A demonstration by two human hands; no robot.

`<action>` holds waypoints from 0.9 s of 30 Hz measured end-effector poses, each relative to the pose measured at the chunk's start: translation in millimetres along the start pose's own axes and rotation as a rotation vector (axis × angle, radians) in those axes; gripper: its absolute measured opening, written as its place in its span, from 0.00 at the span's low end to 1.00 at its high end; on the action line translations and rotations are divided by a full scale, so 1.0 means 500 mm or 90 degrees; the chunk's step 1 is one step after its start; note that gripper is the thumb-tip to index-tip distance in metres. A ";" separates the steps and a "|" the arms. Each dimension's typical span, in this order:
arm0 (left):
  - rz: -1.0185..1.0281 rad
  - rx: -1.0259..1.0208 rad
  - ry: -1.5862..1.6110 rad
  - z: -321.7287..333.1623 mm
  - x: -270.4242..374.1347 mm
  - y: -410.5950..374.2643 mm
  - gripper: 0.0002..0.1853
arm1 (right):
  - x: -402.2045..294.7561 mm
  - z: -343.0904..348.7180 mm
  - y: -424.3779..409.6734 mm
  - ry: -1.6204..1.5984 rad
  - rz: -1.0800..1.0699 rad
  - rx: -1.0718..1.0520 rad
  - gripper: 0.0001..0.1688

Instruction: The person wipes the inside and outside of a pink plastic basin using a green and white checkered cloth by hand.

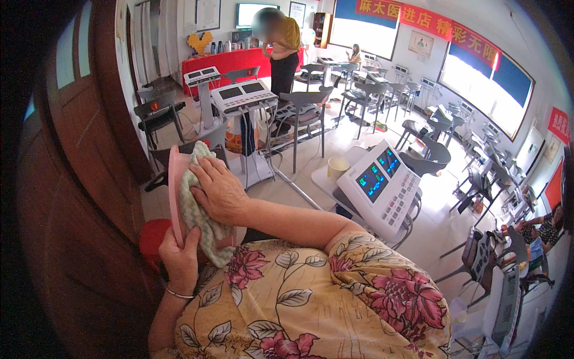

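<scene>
A round pink plastic vessel, apparently a basin, is tipped on its side before me, its rim facing left. My left hand grips the lower rim, thumb on the inner side; a metal bangle circles that wrist. Against the vessel's inside lies a green-and-white checked cloth, bunched and hanging down toward my floral shirt. My right hand presses flat on the upper part of this cloth, fingers close together. The cloth and my hands hide much of the vessel.
A white device with lit screens stands close on my right, beside a paper cup. Another device with hanging cables is ahead. Brown doors flank my left, with a red object below. Chairs and people are beyond.
</scene>
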State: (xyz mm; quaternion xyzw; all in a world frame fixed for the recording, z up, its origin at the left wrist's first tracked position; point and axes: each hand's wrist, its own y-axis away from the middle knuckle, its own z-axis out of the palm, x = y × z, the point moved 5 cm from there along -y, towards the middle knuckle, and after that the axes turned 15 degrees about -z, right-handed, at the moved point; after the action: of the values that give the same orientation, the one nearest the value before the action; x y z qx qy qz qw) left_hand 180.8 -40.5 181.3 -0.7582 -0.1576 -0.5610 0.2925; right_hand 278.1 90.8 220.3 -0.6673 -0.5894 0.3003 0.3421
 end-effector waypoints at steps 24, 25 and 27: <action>-0.009 -0.004 -0.003 0.000 0.004 0.002 0.09 | 0.001 0.007 0.003 -0.017 -0.008 0.002 0.28; -0.007 -0.006 0.007 0.001 0.002 0.001 0.09 | 0.002 0.009 0.004 -0.014 -0.010 0.003 0.28; -0.006 -0.009 0.010 0.003 -0.002 -0.001 0.09 | 0.004 0.010 0.005 -0.010 -0.013 0.008 0.28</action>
State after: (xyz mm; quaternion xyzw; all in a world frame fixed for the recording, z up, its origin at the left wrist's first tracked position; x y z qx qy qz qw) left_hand 181.2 -39.2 180.1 -0.7551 -0.1549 -0.5693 0.2858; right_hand 275.8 93.3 215.3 -0.6567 -0.5972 0.3057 0.3446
